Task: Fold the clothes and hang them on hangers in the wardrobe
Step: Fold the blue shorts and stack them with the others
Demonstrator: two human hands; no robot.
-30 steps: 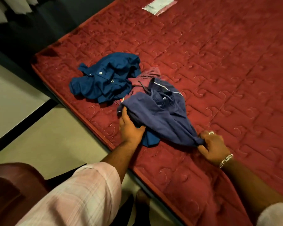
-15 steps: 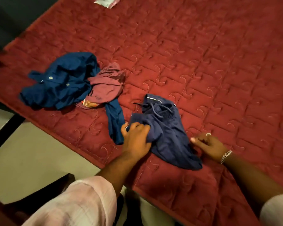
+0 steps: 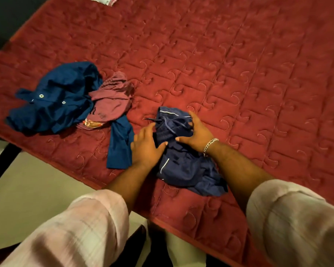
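Navy shorts (image 3: pixel 183 166) under both flat hands, left hand (image 3: pixel 146 146) at nine o'clock, right hand (image 3: pixel 197 134) at twelve, fingers straight and spread, pressing

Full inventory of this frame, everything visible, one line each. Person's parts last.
navy shorts: 1, dark navy with white piping and drawstring, near edge of the mattress, under both hands
blue shirt: 1, royal blue with white buttons, crumpled at left, one part trailing toward the near edge
maroon garment: 1, dusky maroon, bunched against the shirt's right side
mattress: 1, red quilted, fills most of the view
white packet: 1, at top edge, cut off
floor: pale, lower left
left hand: fingers straight, resting on the shorts
right hand: fingers spread, pressing the shorts' waistband; silver bracelet at wrist
sleeves: 2, pale pink check
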